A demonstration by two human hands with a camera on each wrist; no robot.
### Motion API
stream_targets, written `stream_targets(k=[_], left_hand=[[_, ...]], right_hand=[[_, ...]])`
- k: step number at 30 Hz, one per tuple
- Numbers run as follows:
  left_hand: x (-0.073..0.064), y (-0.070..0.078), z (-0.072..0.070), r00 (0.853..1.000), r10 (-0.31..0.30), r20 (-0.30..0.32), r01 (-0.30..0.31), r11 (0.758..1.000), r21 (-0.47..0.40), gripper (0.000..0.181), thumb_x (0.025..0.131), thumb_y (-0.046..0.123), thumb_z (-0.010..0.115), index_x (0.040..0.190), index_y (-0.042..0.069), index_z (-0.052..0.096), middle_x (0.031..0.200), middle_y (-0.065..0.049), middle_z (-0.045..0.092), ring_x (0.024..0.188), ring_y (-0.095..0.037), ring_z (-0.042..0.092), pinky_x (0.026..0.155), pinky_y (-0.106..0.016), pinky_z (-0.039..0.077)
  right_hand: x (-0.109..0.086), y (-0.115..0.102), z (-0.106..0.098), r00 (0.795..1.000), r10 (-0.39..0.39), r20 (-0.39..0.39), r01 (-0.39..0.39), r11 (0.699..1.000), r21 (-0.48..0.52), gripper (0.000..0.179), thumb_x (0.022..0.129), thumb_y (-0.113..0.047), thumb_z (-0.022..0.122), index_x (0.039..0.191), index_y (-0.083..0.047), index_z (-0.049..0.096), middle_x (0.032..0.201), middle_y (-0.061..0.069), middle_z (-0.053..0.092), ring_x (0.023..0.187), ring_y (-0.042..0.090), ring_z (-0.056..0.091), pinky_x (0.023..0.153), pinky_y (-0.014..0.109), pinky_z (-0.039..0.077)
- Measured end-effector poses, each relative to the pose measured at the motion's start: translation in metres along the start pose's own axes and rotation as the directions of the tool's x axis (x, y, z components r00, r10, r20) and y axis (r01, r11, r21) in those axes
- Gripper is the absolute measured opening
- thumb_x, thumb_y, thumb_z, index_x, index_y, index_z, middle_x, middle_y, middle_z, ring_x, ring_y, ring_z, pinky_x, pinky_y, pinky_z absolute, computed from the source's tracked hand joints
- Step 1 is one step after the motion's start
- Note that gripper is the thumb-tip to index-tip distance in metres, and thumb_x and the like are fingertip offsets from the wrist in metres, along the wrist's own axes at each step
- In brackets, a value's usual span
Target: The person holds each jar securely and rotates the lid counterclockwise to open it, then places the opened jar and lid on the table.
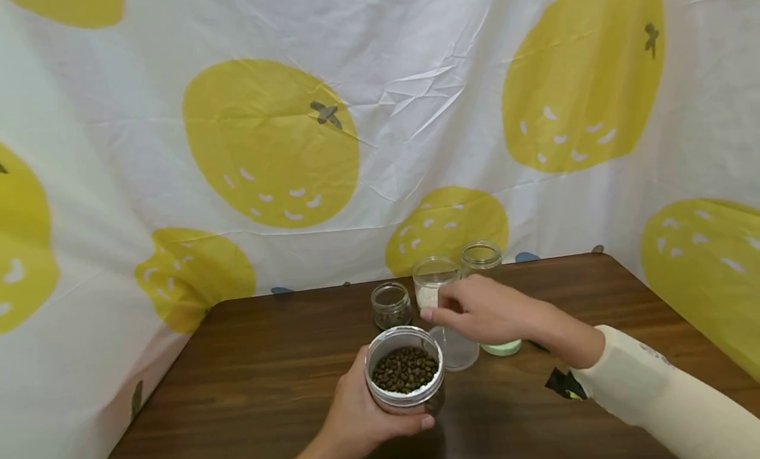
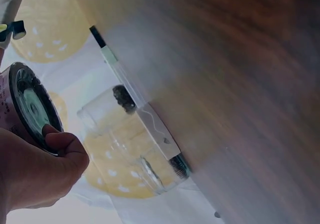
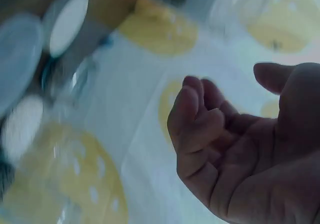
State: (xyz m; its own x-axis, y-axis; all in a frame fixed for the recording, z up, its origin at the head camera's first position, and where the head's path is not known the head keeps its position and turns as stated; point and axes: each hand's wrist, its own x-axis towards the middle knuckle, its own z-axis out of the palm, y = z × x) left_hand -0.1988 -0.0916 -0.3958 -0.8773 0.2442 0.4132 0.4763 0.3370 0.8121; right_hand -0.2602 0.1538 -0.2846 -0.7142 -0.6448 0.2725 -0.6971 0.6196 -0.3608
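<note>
In the head view my left hand [image 1: 362, 413] grips a clear jar [image 1: 438, 401] of coffee beans [image 1: 405, 370] from its near left side, thumb across the front, and the jar's mouth faces up toward me. The base of this jar [image 2: 35, 106] shows in the left wrist view. My right hand [image 1: 483, 307] is above the table, in front of a jar of white grains [image 1: 426, 294]. Seen from the right wrist, its fingers curl loosely with the thumb apart and nothing between them. Below it lies a round translucent lid [image 1: 460, 353].
A small glass jar [image 1: 391, 307] with dark contents stands behind the held jar. A taller clear jar [image 1: 481, 254] stands at the back, partly hidden by the right hand. A pale green round piece [image 1: 501, 348] lies under the right forearm. Lemon-print cloth [image 1: 273, 142] hangs behind the wooden table [image 1: 249, 367].
</note>
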Motion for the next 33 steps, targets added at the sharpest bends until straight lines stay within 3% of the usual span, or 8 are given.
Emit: stream_targets(k=[3, 6, 14, 24, 27, 33], left_hand=[[0.000, 0.000, -0.001, 1.000, 0.000, -0.007, 0.000, 1.000, -0.002, 0.096, 0.054, 0.037, 0.101, 0.136, 0.025, 0.052, 0.125, 0.013, 0.066, 0.114, -0.011, 0.063, 0.102, -0.030, 0.048], [-0.001, -0.001, -0.001, 1.000, -0.018, -0.016, 0.018, 1.000, -0.006, 0.096, 0.053, 0.036, 0.102, 0.134, 0.026, 0.053, 0.123, 0.014, 0.067, 0.112, -0.011, 0.064, 0.101, -0.029, 0.048], [-0.002, -0.001, 0.001, 0.998, -0.062, -0.005, 0.062, 0.998, -0.031, 0.097, 0.053, 0.034, 0.102, 0.136, 0.027, 0.051, 0.123, 0.013, 0.066, 0.113, -0.011, 0.063, 0.102, -0.028, 0.047], [-0.002, 0.000, 0.003, 0.999, -0.026, 0.043, 0.030, 0.995, -0.093, 0.105, 0.055, 0.029, 0.102, 0.143, 0.028, 0.044, 0.136, 0.009, 0.060, 0.124, -0.015, 0.058, 0.111, -0.029, 0.041], [-0.001, -0.001, 0.001, 0.998, -0.014, 0.062, 0.017, 0.999, -0.041, 0.111, 0.052, 0.032, 0.103, 0.145, 0.033, 0.043, 0.140, 0.010, 0.054, 0.129, -0.015, 0.051, 0.113, -0.034, 0.037], [0.000, 0.000, -0.006, 0.997, -0.035, 0.074, 0.021, 0.983, 0.183, 0.111, 0.053, 0.046, 0.099, 0.147, 0.041, 0.040, 0.144, 0.017, 0.045, 0.132, -0.015, 0.036, 0.107, -0.048, 0.032]], right_hand=[[0.000, -0.012, 0.013, 0.993, -0.044, 0.110, 0.042, 0.999, 0.019, 0.041, 0.106, -0.037, 0.052, 0.067, -0.023, 0.055, 0.058, -0.013, 0.043, 0.049, 0.001, 0.039, 0.051, 0.021, 0.035], [0.001, -0.016, 0.021, 0.985, -0.074, 0.156, 0.070, 0.997, 0.027, 0.039, 0.106, -0.026, 0.050, 0.067, -0.023, 0.054, 0.058, -0.013, 0.042, 0.049, 0.002, 0.038, 0.051, 0.021, 0.035], [0.001, -0.016, 0.024, 0.984, -0.086, 0.158, 0.087, 0.996, 0.004, 0.039, 0.105, -0.023, 0.049, 0.066, -0.023, 0.054, 0.059, -0.012, 0.043, 0.050, 0.002, 0.039, 0.052, 0.022, 0.036], [-0.001, -0.018, 0.020, 0.986, -0.105, 0.130, 0.112, 0.992, -0.050, 0.042, 0.103, -0.022, 0.051, 0.062, -0.025, 0.051, 0.055, -0.015, 0.040, 0.048, 0.000, 0.038, 0.051, 0.021, 0.035], [-0.001, -0.018, 0.018, 0.986, -0.101, 0.131, 0.110, 0.992, -0.058, 0.042, 0.103, -0.021, 0.051, 0.061, -0.025, 0.050, 0.055, -0.015, 0.039, 0.047, 0.000, 0.036, 0.050, 0.021, 0.035], [-0.003, -0.014, 0.007, 0.991, -0.064, 0.117, 0.070, 0.996, -0.046, 0.044, 0.105, -0.018, 0.047, 0.061, -0.024, 0.045, 0.054, -0.013, 0.033, 0.047, 0.002, 0.028, 0.050, 0.021, 0.029]])
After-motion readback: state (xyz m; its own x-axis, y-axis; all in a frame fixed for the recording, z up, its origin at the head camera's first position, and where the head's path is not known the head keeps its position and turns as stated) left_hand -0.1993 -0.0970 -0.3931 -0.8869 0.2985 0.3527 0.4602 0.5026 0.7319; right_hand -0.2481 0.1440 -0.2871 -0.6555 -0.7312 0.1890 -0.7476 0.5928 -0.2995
